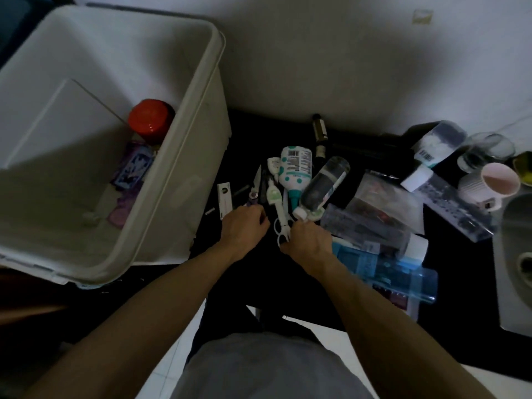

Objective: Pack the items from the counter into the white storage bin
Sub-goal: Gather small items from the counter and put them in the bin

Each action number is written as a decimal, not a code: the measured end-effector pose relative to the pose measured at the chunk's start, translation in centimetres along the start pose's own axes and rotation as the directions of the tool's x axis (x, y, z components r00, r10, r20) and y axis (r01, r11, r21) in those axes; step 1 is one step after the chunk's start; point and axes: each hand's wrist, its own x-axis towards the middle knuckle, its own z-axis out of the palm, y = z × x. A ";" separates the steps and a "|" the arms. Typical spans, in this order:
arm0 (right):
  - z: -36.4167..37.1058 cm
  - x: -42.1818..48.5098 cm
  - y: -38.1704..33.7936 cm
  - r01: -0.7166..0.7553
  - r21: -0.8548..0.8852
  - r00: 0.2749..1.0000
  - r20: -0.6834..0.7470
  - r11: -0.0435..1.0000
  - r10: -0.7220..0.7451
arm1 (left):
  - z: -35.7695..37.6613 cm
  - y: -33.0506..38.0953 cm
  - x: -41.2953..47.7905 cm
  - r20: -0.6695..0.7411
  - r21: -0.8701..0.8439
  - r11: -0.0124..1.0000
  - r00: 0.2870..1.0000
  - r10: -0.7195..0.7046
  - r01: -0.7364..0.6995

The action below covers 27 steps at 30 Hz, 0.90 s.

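The white storage bin (pixel 178 156) stands at the left on the dark counter, holding a red-lidded jar (pixel 149 118) and purple packets (pixel 134 168). Beside it lies a heap of small items: purple-handled scissors (pixel 255 182), a white box (pixel 224 198), a dotted white-and-teal bottle (pixel 296 168), a clear bottle (pixel 322 185) and white scissors (pixel 280 220). My left hand (pixel 244 223) rests curled at the handles of the purple scissors; whether it grips them is hidden. My right hand (pixel 309 240) is closed at the handle of the white scissors.
To the right lie clear plastic bags (pixel 383 203), a blue transparent case (pixel 403 277), a long clear box (pixel 457 208), a pink-and-white mug (pixel 489 185), a glass (pixel 486 151) and a sink basin (pixel 518 263). A white wall runs behind the counter.
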 end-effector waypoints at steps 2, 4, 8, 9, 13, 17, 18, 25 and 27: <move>-1.2 -0.3 0.6 0.055 -0.014 0.998 0.019 0.998 -0.055 | -0.2 -0.4 0.5 -0.006 -0.011 1.000 1.000 -0.012 0.012; -2.6 -0.5 1.4 0.085 -0.011 0.996 0.008 0.996 -0.085 | -0.4 -0.6 0.8 -0.018 -0.014 1.000 1.000 -0.004 0.004; -4.8 -0.7 3.0 0.106 0.028 0.994 -0.023 0.994 -0.105 | -0.6 -0.1 1.0 0.022 -0.044 0.998 0.998 0.051 -0.050; -5.1 -0.7 3.3 0.102 0.054 0.994 -0.040 0.993 -0.100 | -0.7 0.2 1.2 0.045 -0.038 0.997 0.997 0.066 -0.064; -5.6 -1.0 3.9 0.084 0.057 0.988 -0.138 0.995 -0.075 | 0.0 1.6 1.7 0.049 0.024 0.992 0.991 0.126 -0.127; -5.5 -1.5 4.2 0.049 0.032 0.984 -0.172 0.998 -0.043 | 1.5 2.7 2.2 0.055 0.115 0.989 0.994 0.089 -0.095; -5.4 -1.7 4.4 0.043 0.033 0.985 -0.169 0.999 -0.037 | 1.7 3.0 2.3 0.078 0.146 0.986 0.995 0.066 -0.077; -5.0 -2.5 5.1 0.019 0.012 0.982 -0.189 1.000 -0.016 | 1.9 4.6 2.5 0.132 0.259 0.966 0.991 -0.032 -0.003; -4.8 -2.7 4.9 -0.001 0.021 0.974 -0.228 1.000 0.006 | 1.8 4.9 2.3 0.164 0.291 0.957 0.984 -0.062 0.011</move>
